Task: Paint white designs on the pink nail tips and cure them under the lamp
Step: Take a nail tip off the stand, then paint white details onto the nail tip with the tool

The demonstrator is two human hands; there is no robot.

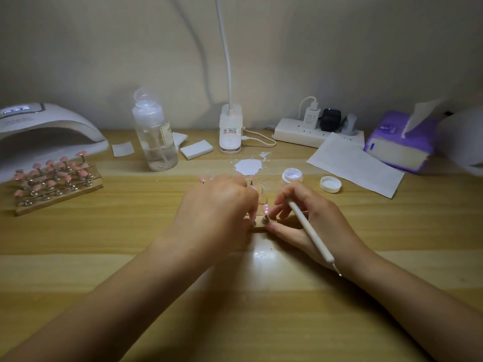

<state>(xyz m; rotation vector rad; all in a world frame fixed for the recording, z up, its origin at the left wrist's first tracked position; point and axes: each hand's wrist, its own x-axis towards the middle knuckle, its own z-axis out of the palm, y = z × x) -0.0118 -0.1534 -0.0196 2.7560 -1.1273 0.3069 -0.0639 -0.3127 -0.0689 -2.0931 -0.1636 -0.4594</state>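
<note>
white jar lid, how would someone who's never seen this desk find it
Start at the purple tissue pack on the table's right side, then follow the white paper sheet toward the hands. The white lid lies beside the sheet, right of the open jar; it is round, shallow and lies flat.

Your left hand (pixel 219 202) covers most of the wooden nail stand (pixel 262 222); its nail tips stay largely hidden. Curing lamp (pixel 39 126): cut off at left edge. Bottle (pixel 155 137) label: too small to read. White object (pixel 462 139) at right: blurred, cropped.
</note>
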